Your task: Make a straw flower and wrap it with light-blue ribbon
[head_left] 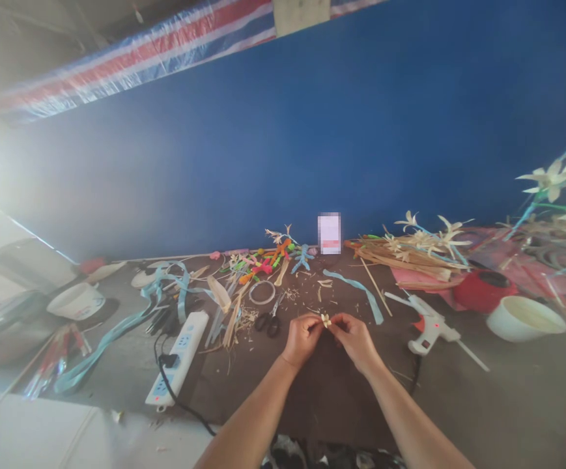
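Between my two hands, over the dark table, is a small cream-coloured flower [326,320] that looks made of dried husk strips. My left hand [303,339] pinches it from the left with closed fingers. From the right, my right hand [354,337] grips its other side between thumb and fingers. Black-handled scissors [269,321] lie just left of my left hand, blades pointing away. A white glue gun [432,326] with an orange trigger and a lit red light rests to the right of my right hand, a glue stick poking from its back.
A white power strip [179,358] with a black plug stands left. Nearby are blue ribbon [116,339], a tape roll [262,292] and husk scraps [241,319]. Colourful pipe-cleaner pieces [263,264] lie at the back. Husk flowers [451,231] and a white bowl [524,319] are at right.
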The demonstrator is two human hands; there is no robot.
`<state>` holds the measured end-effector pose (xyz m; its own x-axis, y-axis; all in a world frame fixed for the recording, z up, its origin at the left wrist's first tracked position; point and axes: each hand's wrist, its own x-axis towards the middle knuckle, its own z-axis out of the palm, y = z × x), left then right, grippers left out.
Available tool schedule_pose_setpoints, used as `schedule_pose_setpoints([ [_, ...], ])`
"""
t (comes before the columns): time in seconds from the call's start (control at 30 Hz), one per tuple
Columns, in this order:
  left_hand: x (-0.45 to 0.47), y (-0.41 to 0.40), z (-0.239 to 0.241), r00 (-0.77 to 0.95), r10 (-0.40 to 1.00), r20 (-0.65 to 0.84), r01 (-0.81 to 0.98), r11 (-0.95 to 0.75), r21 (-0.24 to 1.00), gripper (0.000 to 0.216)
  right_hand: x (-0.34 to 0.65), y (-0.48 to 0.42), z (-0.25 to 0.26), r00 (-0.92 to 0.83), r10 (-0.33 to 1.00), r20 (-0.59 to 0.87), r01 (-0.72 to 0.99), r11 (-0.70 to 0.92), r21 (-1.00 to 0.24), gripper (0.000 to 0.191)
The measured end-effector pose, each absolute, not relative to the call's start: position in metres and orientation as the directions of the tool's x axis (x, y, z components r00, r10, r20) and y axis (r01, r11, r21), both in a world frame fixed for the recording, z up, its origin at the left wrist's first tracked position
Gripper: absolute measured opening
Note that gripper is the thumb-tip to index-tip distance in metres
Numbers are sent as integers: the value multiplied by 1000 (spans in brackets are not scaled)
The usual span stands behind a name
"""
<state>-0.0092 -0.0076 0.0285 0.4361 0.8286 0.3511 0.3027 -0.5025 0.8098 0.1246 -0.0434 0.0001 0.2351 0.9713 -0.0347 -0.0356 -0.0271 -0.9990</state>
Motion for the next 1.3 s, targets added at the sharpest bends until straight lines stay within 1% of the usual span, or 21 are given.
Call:
schedule_pose_setpoints([
  [0.33, -11, -7, 25, 486, 803, 346, 249, -506, 826, 20, 133, -42, 1, 98, 990, -99, -170, -81, -982, 21],
  [0.53, -11, -9, 28, 509, 793, 336, 270, -518, 812, 24, 135, -41, 4, 84, 987, -138, -169, -123, -978, 23],
  [0.7, -9, -10, 29, 481, 817, 318, 272, -484, 832, 23, 135, -39, 8, 71, 982, -176, -175, -162, -971, 24],
  [0.77, -9, -8, 28, 454, 844, 287, 271, -438, 857, 22, 133, -39, 9, 89, 983, -161, -180, -143, -973, 23],
  [0.93, -10, -1, 21, 403, 902, 156, 254, -274, 928, 23, 130, -42, 5, 168, 983, -72, -160, -45, -986, 23],
  [1.0, -10, 1, 19, 395, 912, 112, 225, -215, 950, 23, 127, -43, 4, 201, 979, -41, -122, -17, -992, 22],
  [1.07, -10, 2, 17, 381, 921, 79, 214, -171, 962, 24, 124, -45, 4, 211, 977, 9, -46, 19, -999, 20],
  [1.2, -10, 2, 17, 370, 927, 67, 250, -168, 954, 26, 119, -47, 7, 231, 965, 124, 107, 101, -989, 20],
  [1.3, -10, 1, 20, 378, 920, 100, 262, -210, 942, 25, 118, -46, 8, 256, 957, 136, 147, 100, -984, 21],
])
